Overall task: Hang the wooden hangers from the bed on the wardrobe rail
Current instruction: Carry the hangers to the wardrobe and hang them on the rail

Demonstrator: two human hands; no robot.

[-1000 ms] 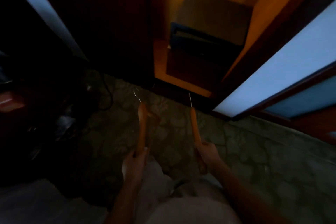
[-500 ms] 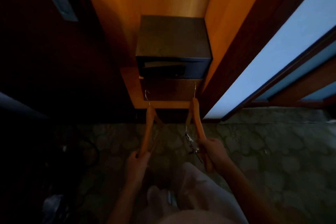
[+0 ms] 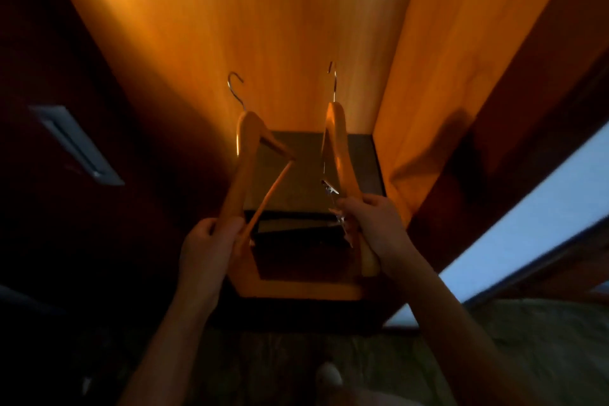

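My left hand (image 3: 207, 247) grips the lower end of a wooden hanger with a crossbar (image 3: 245, 155), its metal hook pointing up and curling right. My right hand (image 3: 372, 224) holds a second wooden hanger with metal clips (image 3: 339, 148), seen edge-on, hook up. Both hangers are raised in front of the open wardrobe, whose orange wooden back panel (image 3: 230, 26) is lit. No rail shows in the view.
A dark safe box (image 3: 313, 175) sits on the wardrobe's low shelf (image 3: 296, 290) right behind the hangers. A dark sliding door with a recessed metal handle (image 3: 77, 145) is at the left. A frosted glass door (image 3: 534, 217) stands at the right. Patterned carpet (image 3: 527, 339) lies below.
I have stepped up to the wardrobe and my view has tilted upward. Both hands have lifted the hangers from knee height to in front of the safe and back panel.
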